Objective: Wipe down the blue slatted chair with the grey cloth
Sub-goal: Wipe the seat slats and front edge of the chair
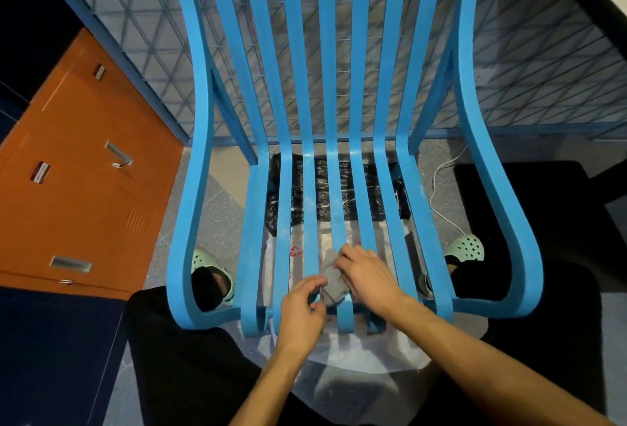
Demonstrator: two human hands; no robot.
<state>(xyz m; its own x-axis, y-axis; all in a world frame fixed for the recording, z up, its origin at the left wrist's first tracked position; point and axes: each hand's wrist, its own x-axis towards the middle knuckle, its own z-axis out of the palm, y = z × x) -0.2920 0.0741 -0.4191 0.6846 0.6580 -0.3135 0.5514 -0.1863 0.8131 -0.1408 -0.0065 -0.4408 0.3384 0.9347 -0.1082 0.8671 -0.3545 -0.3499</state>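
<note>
At the six o'clock edge of the blue slatted chair (pixel 200 113), the right hand (pixel 368 276) clamps its fingers on the grey cloth (pixel 333 282). Whether the left hand (pixel 301 305) also grips it is unclear. If loosened, the cloth could drop between the slats.

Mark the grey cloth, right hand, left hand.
grey cloth (pixel 334 285): head view, exposed middle between the hands.
right hand (pixel 366 273): head view, back of the hand.
left hand (pixel 300 313): head view, back of the hand.
</note>
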